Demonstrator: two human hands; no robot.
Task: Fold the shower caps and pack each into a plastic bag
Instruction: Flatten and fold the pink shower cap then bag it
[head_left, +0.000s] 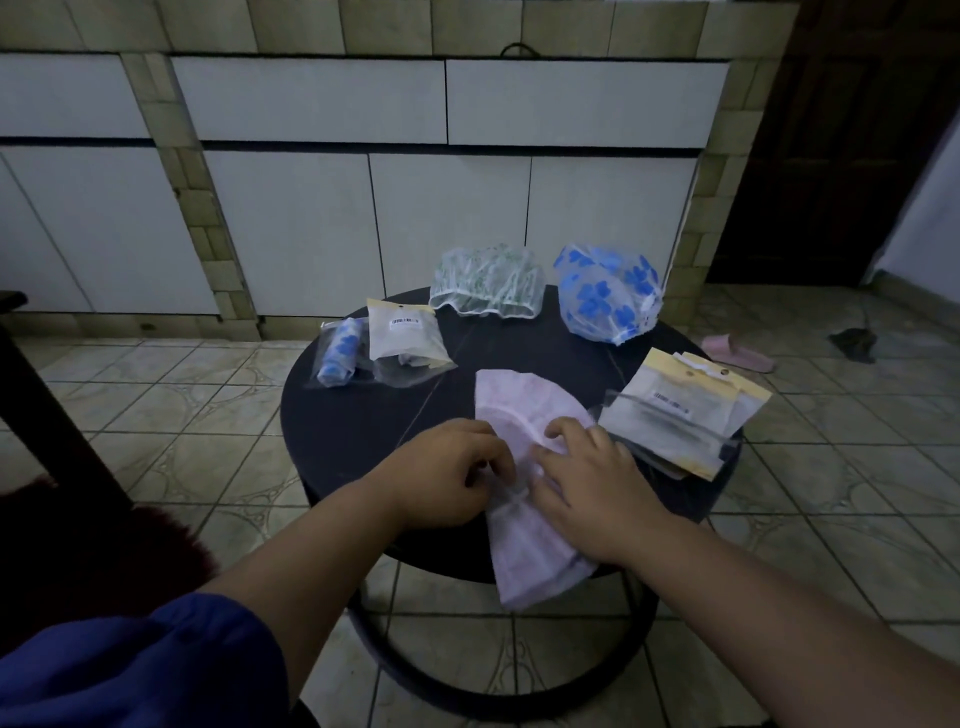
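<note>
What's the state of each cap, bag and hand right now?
pink shower cap: folded flat, under both hands
left hand: pinching the cap
right hand: pressing on the cap
green shower cap: unfolded
blue-flowered shower cap: unfolded
packed blue cap bag: filled
empty bag stack: unfilled

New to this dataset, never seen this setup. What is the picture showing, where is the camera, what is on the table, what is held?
There is no machine: one wide-angle camera on a person's head looks down at two bare hands. The left hand and right hand press on a pale pink shower cap, flattened and partly folded, hanging over the near edge of a round dark table. Beyond lie a green-patterned clear shower cap and a blue-flowered clear shower cap, both unfolded. At left lie two filled plastic bags; at right, a stack of empty plastic bags. Neither hand lifts anything.
</note>
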